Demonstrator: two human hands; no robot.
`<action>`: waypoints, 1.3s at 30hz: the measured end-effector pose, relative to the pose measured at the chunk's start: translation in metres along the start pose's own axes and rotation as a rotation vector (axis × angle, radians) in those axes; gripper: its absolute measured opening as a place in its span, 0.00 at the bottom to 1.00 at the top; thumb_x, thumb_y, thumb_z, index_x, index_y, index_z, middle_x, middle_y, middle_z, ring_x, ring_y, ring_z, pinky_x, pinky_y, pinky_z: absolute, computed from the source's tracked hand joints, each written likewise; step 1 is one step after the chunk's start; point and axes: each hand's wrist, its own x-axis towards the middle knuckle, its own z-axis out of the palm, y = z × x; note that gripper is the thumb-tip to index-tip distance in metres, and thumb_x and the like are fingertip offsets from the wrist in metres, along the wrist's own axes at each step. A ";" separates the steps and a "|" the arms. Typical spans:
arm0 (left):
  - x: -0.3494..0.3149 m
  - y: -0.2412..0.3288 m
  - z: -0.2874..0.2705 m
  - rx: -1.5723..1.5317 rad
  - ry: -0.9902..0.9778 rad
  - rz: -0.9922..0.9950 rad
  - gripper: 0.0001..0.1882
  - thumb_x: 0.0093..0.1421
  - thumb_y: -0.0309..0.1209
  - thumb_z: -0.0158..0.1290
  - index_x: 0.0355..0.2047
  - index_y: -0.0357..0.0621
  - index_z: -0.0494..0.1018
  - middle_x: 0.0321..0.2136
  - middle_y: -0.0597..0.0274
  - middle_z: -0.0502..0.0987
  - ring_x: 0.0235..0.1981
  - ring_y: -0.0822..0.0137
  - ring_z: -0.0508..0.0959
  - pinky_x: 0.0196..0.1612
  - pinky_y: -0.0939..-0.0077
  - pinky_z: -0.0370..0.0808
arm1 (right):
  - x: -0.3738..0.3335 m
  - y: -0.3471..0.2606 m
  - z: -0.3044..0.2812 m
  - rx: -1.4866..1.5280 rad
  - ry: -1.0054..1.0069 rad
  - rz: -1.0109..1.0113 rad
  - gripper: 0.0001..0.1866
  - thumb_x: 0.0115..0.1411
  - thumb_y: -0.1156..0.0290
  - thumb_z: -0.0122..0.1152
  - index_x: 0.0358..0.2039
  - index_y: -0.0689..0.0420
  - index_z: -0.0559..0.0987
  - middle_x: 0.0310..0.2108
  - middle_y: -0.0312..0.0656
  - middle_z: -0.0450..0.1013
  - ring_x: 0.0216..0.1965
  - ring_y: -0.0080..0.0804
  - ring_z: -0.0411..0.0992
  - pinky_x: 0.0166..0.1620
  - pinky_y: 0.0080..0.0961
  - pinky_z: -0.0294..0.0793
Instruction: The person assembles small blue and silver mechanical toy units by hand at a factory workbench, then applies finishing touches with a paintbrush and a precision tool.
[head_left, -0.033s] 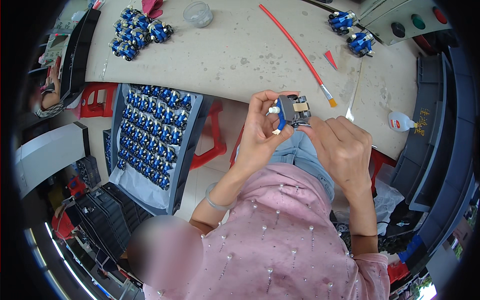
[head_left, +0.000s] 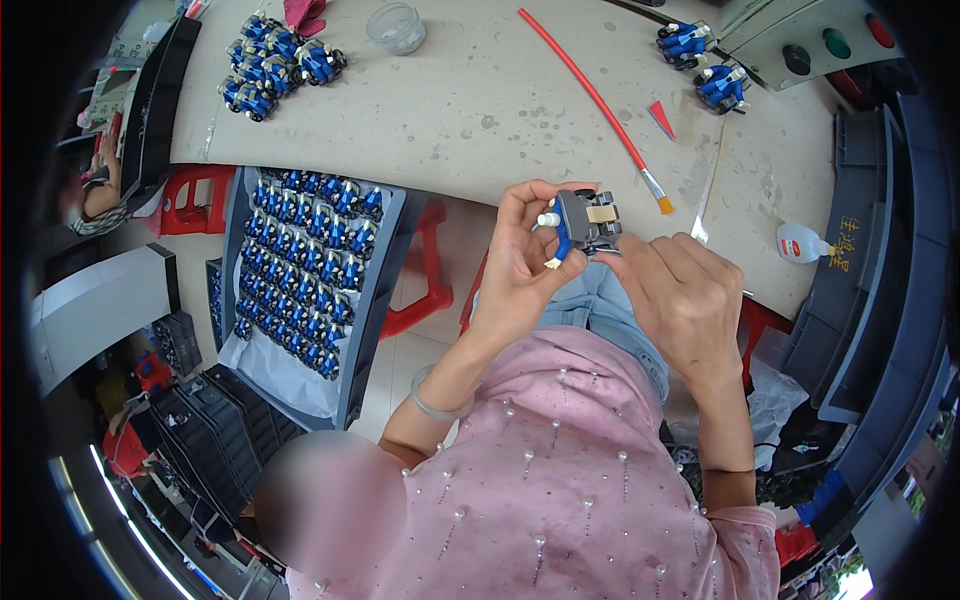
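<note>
My left hand [head_left: 530, 245] holds a small toy figure in a wheelchair [head_left: 590, 222] above my lap, near the front edge of the table. The toy has a blue body, cream head and hand, grey seat back and dark wheels, and its back faces up. My right hand [head_left: 685, 290] is curled, with thumb and forefinger pinched at the toy's near right side by a wheel. Those fingertips are partly hidden, so anything small between them cannot be made out.
A grey tray [head_left: 372, 335] of similar blue figures stands at left. More figures [head_left: 280, 65] cluster at the table's far left, and two [head_left: 722, 88] lie far right. On the table [head_left: 430, 120] lie a red-handled brush [head_left: 590, 88], a clear cup [head_left: 396, 30] and a white bottle [head_left: 800, 242].
</note>
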 end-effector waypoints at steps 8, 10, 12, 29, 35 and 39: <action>0.004 -0.006 -0.004 0.031 -0.032 0.150 0.27 0.52 0.13 0.53 0.49 0.44 0.57 0.55 0.46 0.64 0.54 0.60 0.70 0.52 0.72 0.71 | 0.002 -0.002 0.000 0.046 -0.008 0.076 0.10 0.46 0.67 0.68 0.24 0.58 0.77 0.14 0.34 0.64 0.17 0.29 0.66 0.19 0.27 0.64; 0.004 -0.010 -0.006 -0.004 -0.024 0.164 0.27 0.51 0.13 0.53 0.49 0.44 0.57 0.55 0.46 0.63 0.55 0.55 0.70 0.52 0.69 0.71 | 0.002 0.000 0.003 0.263 0.041 0.155 0.10 0.48 0.69 0.67 0.25 0.60 0.77 0.16 0.37 0.67 0.17 0.28 0.66 0.19 0.26 0.63; 0.005 -0.009 -0.006 -0.040 -0.018 0.182 0.28 0.50 0.13 0.53 0.48 0.45 0.56 0.55 0.46 0.62 0.56 0.50 0.69 0.53 0.66 0.71 | 0.001 -0.001 0.001 0.452 0.009 0.350 0.09 0.52 0.70 0.65 0.29 0.61 0.78 0.19 0.38 0.69 0.18 0.26 0.66 0.20 0.23 0.63; 0.015 -0.007 -0.010 -0.012 -0.002 0.325 0.28 0.52 0.15 0.55 0.49 0.46 0.55 0.56 0.46 0.60 0.56 0.44 0.68 0.53 0.64 0.74 | -0.026 -0.010 -0.004 1.319 -0.096 0.890 0.16 0.67 0.69 0.46 0.49 0.65 0.73 0.22 0.28 0.62 0.20 0.10 0.53 0.22 0.10 0.50; 0.013 -0.009 -0.013 -0.026 0.001 0.339 0.29 0.52 0.15 0.55 0.49 0.47 0.55 0.56 0.46 0.60 0.56 0.44 0.67 0.53 0.64 0.74 | -0.028 -0.014 0.003 1.134 -0.120 0.754 0.14 0.65 0.71 0.49 0.46 0.64 0.76 0.19 0.32 0.64 0.19 0.15 0.59 0.23 0.15 0.57; 0.013 -0.010 -0.016 0.003 0.000 0.360 0.29 0.51 0.15 0.56 0.49 0.47 0.55 0.56 0.46 0.60 0.56 0.44 0.67 0.53 0.64 0.74 | -0.022 -0.024 0.002 0.869 -0.062 0.585 0.13 0.61 0.74 0.53 0.44 0.65 0.76 0.20 0.40 0.68 0.19 0.21 0.63 0.23 0.19 0.60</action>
